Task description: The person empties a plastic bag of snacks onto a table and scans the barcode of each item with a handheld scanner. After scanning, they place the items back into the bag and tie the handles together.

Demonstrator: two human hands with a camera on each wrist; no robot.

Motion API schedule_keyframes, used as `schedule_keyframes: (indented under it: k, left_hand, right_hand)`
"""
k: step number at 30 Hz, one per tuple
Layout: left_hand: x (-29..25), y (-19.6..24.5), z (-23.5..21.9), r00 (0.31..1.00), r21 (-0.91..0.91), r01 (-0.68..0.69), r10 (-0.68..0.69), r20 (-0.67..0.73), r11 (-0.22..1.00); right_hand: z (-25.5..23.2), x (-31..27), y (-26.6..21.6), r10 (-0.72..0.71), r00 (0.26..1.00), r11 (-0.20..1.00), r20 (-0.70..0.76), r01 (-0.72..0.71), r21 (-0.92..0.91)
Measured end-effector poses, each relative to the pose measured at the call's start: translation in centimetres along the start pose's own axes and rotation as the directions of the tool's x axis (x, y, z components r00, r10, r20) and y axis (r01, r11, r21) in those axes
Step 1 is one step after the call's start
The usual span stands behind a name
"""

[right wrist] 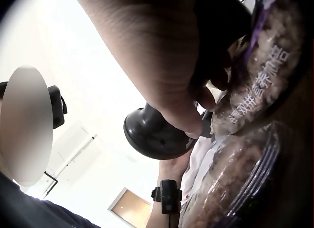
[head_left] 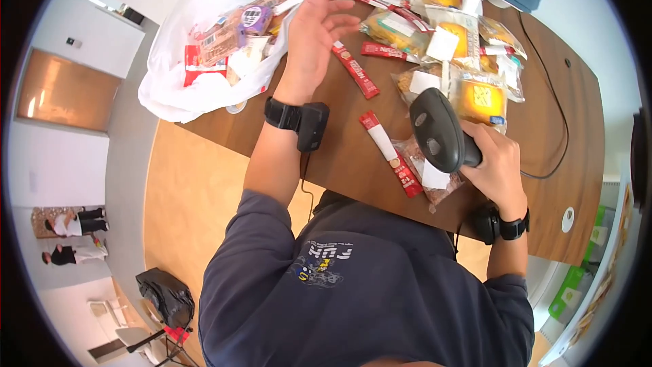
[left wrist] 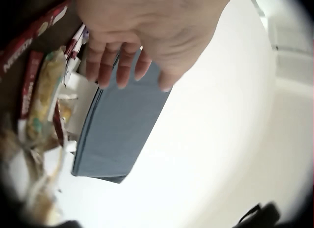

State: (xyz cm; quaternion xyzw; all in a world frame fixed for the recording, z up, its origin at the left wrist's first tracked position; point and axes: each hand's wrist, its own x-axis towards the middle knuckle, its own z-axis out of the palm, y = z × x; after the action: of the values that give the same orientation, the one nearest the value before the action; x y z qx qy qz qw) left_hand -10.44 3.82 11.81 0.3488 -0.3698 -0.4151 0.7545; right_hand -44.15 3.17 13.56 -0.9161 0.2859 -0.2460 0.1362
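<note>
Landmark: the handheld scanner [head_left: 435, 130], located over the near part of the table [head_left: 326, 143].

Right hand [head_left: 498, 168]: grips the scanner by its handle, fingers curled round it. The scanner head projects to the left of this hand, over a clear snack bag [head_left: 445, 194] with a white label. Contact between scanner and snack bag: cannot tell.

Left hand [head_left: 314, 39]: open, fingers extended and parted. Position: well apart from the scanner, to its left and farther from the torso, beside the white plastic bag [head_left: 161, 81] of packaged food. Contact with the bag: cannot tell.

Surrounding items: one red-and-white stick packet [head_left: 390, 153] lies just left of the scanner; a red stick packet [head_left: 356, 71] lies between scanner and left hand. Packaged yellow cakes [head_left: 482, 100] lie beyond the scanner.
</note>
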Motion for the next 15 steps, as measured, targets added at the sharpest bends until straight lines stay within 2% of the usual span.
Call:
schedule_keyframes:
  k: [1, 2, 3, 4, 5, 7, 9, 11, 13, 15]
  left_hand:
    - [-0.2, -0.2, 0.7, 1.0, 0.334, -0.003, 0.009, -0.016, 0.942]
    - [-0.3, -0.3, 1.0, 0.999, 0.487, 0.014, 0.008, -0.042, 0.873]
    - [-0.4, -0.3, 0.7, 0.999, 0.481, 0.024, -0.007, -0.037, 0.877]
    - [-0.4, 0.0, -0.2, 0.98, 0.799, -0.18, 0.039, 0.194, 0.574]
    - [-0.2, 0.1, -1.0, 0.908, 0.899, -0.41, -0.019, 0.417, 0.157]
    - [-0.3, -0.4, -2.7, 0.884, 0.883, -0.448, -0.079, 0.461, 0.139]
    - [-1.0, -0.3, -3.3, 0.857, 0.92, -0.341, -0.337, 0.389, 0.193]
    - [-1.4, 0.1, -2.4, 0.865, 0.934, -0.303, -0.356, 0.354, 0.19]
    - [-1.4, 0.3, -1.4, 0.873, 0.944, -0.33, -0.384, 0.301, -0.009]
    - [-1.3, 0.2, -0.4, 0.876, 0.941, -0.336, -0.377, 0.299, -0.034]
  right_hand:
    - [0.0, 0.0, 0.1, -0.003, 1.0, 1.0, 0.014, 0.003, -0.004]
    - [0.0, -0.1, 0.2, -0.006, 1.0, 1.0, 0.03, 0.006, -0.007]
    - [0.0, -0.2, 0.2, 0.01, 0.999, 1.0, 0.034, -0.01, -0.012]
    - [-0.1, -0.2, 0.3, -0.001, 1.0, 1.0, 0.032, 0.001, -0.01]
    - [-0.1, -0.2, 0.3, -0.013, 1.0, 1.0, 0.028, 0.013, -0.008]
    - [-0.1, -0.1, 0.2, 0.008, 0.999, 1.0, 0.035, -0.008, -0.001]
    - [0.1, -0.3, 0.5, -0.028, 0.999, 1.0, 0.016, 0.028, 0.011]
    - [0.1, -0.3, 0.5, -0.024, 1.0, 1.0, 0.019, 0.024, 0.006]
    - [0.1, -0.3, 0.5, -0.023, 1.0, 1.0, 0.022, 0.023, 0.002]
    - [0.1, -0.3, 0.6, -0.049, 0.999, 0.999, 0.008, 0.049, -0.012]
